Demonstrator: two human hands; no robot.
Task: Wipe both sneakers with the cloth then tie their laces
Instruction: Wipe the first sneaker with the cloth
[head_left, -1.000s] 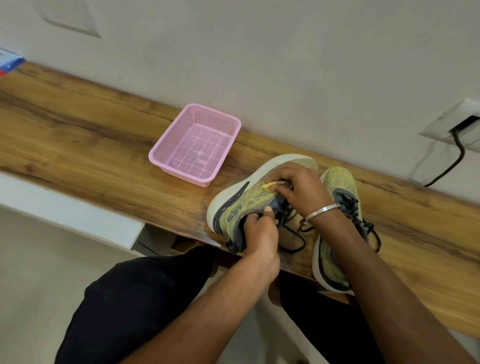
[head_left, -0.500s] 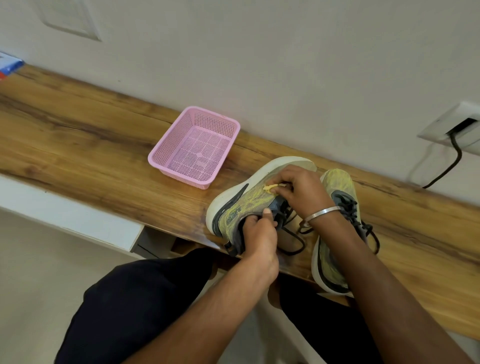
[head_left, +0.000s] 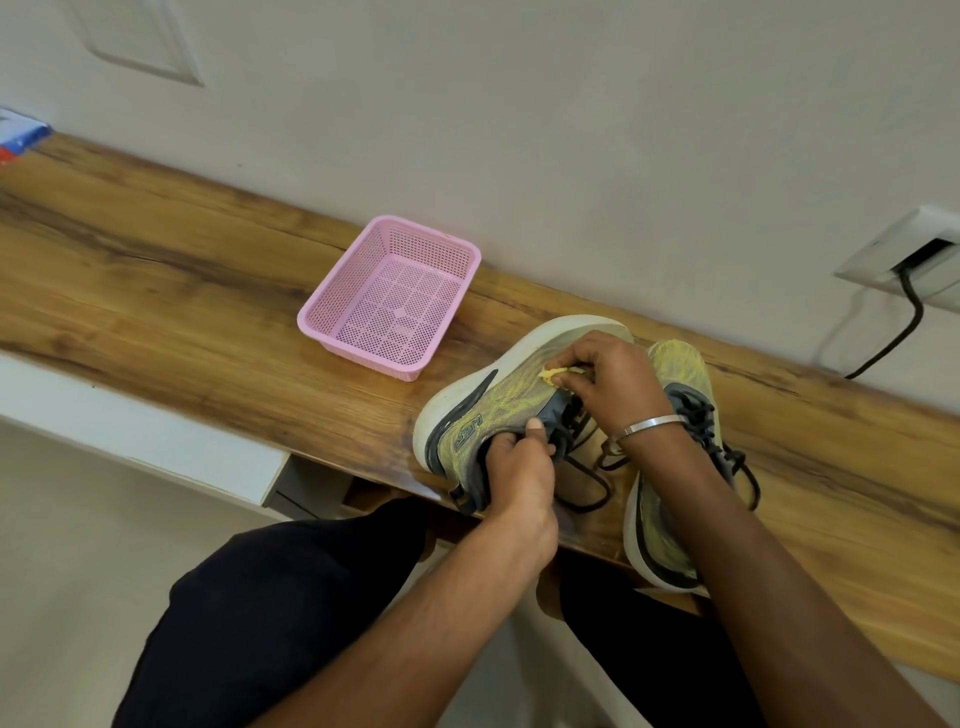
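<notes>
The long wooden table (head_left: 156, 291) runs along the white wall (head_left: 519, 130), and everything here is placed in relation to the pink basket (head_left: 392, 260) that stands on it near the wall. Far to the left of the basket, at the table's end, a blue and red thing (head_left: 18, 137) shows only partly. Far to the right of the basket, a white socket plate (head_left: 893, 254) sits on the wall with a black cable (head_left: 904, 332) hanging from it.

Just right of the basket and a little nearer to the person, the left sneaker (head_left: 498, 410) is tipped on its side, with its white sole turned toward the basket. The right sneaker (head_left: 670, 374) lies farther right from the basket, upright, its heel over the table's near edge; the right forearm covers most of its middle. Black laces (head_left: 587, 493) lie loose between the two sneakers.

The left hand (head_left: 519, 467) grips the collar of the left sneaker, the thumb on top and the fingers curled inside. The right hand (head_left: 613, 379) rests on the front part of the same sneaker, and its fingers pinch a small yellow cloth (head_left: 553, 373) against the upper. A metal bangle (head_left: 652, 423) is on the right wrist. The hand hides most of the cloth.

Compared with the frame one second ago, both hands keep the same hold, and the cloth stays at nearly the same place on the upper. The basket and the right sneaker have not moved.
</notes>
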